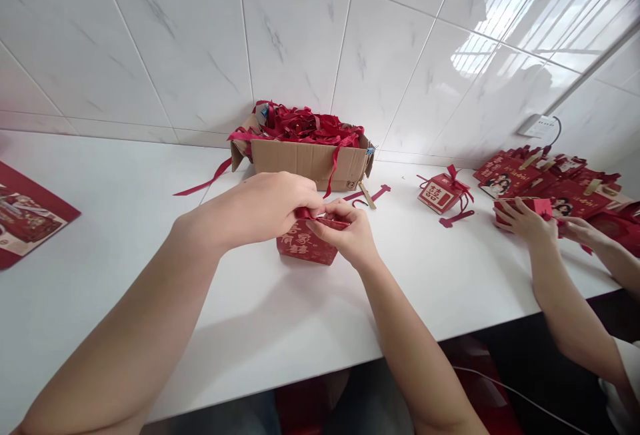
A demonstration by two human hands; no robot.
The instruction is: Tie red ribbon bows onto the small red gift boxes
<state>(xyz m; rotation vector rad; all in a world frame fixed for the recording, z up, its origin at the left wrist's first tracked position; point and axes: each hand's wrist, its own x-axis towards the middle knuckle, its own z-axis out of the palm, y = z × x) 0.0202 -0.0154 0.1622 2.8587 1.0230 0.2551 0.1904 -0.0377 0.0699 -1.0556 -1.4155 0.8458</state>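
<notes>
A small red gift box (307,248) with pale lettering stands on the white table in front of me. Over its top, my left hand (293,198) pinches a dark red ribbon (303,213), its fingers bent down. My right hand (347,228) is closed at the box's upper right edge, thumb along the front and fingers behind. Both hands meet at the top, so the ribbon's path there is partly hidden. Whether the right fingers also hold ribbon is unclear.
Behind the hands, a cardboard box (305,157) overflows with red ribbons. Rightward sit a tied red box (444,193), a red strap (457,219) and piled red bags (565,181). A co-worker's hands (527,221) hold another box. A red printed sheet (35,215) lies left.
</notes>
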